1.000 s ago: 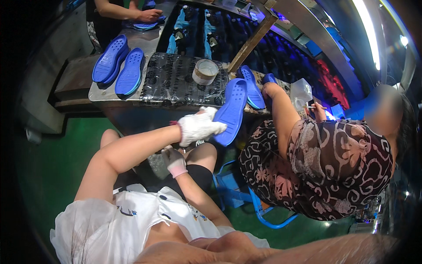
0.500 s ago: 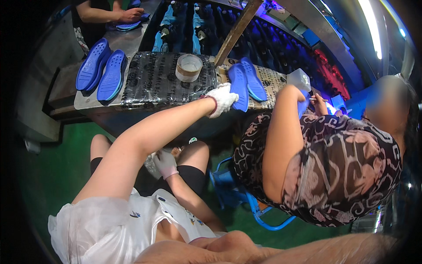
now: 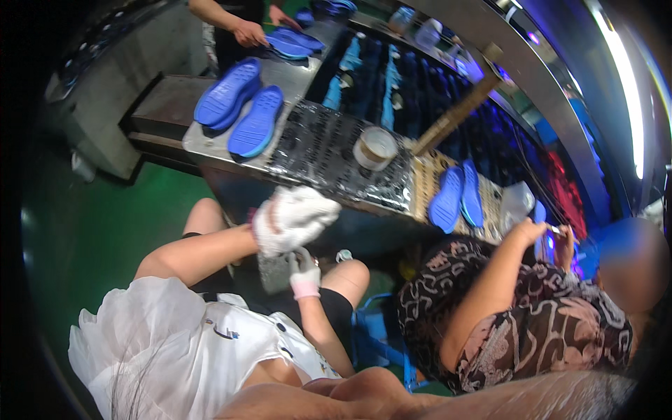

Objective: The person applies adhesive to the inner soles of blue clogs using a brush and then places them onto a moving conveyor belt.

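My left hand (image 3: pixel 292 218), in a white knit glove, hangs in front of the bench edge, apart from the soles. Motion smears its fingers, and no held thing shows. Lower down, above my lap, is my right hand (image 3: pixel 305 273), gloved, with its fingers bent together; what they pinch is too small to name. Two blue shoe soles, one (image 3: pixel 445 199) beside the other (image 3: pixel 472 194), lie on the right part of the bench. Another blue pair, a left sole (image 3: pixel 225 94) and a right sole (image 3: pixel 255 122), rests at the metal bench's left end.
A round tub (image 3: pixel 376 148) stands on the black-wrapped bench top (image 3: pixel 329 157), near a slanting wooden post (image 3: pixel 458 105). To the right, a seated co-worker (image 3: pixel 518 308) holds a thin tool. Across the bench another person's hand (image 3: pixel 250 33) touches blue soles. A blue stool (image 3: pixel 378 329) is beside me.
My left hand has left the right-hand pair of soles and drawn back left toward me. The view has turned, so the bench appears further right. The far person's hands have shifted over their soles.
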Demonstrator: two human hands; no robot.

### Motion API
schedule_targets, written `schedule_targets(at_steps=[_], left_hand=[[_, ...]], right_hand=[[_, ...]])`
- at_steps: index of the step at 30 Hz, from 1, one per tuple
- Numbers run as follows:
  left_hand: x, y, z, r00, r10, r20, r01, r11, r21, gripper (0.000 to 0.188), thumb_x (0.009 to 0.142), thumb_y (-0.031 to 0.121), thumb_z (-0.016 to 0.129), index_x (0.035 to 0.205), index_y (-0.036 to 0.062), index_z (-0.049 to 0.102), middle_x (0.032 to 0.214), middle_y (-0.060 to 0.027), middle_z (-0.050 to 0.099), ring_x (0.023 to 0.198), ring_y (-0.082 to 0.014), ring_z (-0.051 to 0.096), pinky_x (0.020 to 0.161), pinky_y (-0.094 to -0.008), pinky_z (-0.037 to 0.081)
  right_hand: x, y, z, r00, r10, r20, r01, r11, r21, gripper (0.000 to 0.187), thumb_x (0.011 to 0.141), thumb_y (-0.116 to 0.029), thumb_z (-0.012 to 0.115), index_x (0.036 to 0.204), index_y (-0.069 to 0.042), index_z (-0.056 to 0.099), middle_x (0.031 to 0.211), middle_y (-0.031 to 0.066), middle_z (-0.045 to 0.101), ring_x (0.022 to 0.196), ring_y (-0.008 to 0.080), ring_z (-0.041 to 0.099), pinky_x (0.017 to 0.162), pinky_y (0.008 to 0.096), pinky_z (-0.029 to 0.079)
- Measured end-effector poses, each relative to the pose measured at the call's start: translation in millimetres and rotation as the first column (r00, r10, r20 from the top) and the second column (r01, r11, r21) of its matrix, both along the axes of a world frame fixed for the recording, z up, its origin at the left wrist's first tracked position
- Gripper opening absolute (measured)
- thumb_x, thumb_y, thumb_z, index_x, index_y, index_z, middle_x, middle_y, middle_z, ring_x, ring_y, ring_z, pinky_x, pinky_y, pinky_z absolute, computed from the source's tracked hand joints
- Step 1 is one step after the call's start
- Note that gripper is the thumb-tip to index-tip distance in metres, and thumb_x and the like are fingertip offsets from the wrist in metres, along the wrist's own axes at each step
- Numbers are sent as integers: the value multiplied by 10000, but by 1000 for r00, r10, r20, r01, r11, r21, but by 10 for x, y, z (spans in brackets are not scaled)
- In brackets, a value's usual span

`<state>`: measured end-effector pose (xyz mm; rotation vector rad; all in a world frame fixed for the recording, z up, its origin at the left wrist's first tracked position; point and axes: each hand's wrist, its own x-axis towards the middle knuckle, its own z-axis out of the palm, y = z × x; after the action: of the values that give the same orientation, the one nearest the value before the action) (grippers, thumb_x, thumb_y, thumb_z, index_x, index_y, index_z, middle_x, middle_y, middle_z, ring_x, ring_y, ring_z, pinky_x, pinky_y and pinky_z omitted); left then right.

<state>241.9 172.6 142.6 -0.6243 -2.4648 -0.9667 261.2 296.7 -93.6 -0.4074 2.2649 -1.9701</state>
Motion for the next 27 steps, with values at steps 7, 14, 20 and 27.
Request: schedule_targets(at_steps=[7,14,20,27], left_hand=[[217,-2373,50,381,912,-151,-916,395,74,508,847,373,631,1220,37,553,1161,-170,576,1064,-287,555,918,-369,443],[-10,-2809,91,434,708,557,-867,496,46,454,891,315,614,1206,-9,567,1074,-118,647,968,-209,617,835,-335,474],[330,-2507,20,878,160,450,-439,-103,893,101,900,169,610,952,84,618,876,7,628,669,-83,572,621,-225,476],[667,-1072,250,885,362,293,-388,225,894,242,821,37,651,1047,71,570,844,19,610,650,-55,523,562,-208,421]], right_hand=[[78,14,192,998,66,-9,-62,963,263,210,890,-188,601,1071,-91,644,882,119,710,828,189,697,752,303,536],[35,29,7,998,67,-12,-60,942,329,221,891,-187,602,1069,-64,646,899,112,710,803,177,689,739,290,532],[138,23,349,964,115,-241,-52,966,253,209,891,-125,590,1067,-36,657,930,120,697,804,173,670,747,280,523],[225,160,1367,927,-240,-287,190,963,-192,174,880,6,548,1037,62,598,915,134,635,739,160,617,691,266,512]])
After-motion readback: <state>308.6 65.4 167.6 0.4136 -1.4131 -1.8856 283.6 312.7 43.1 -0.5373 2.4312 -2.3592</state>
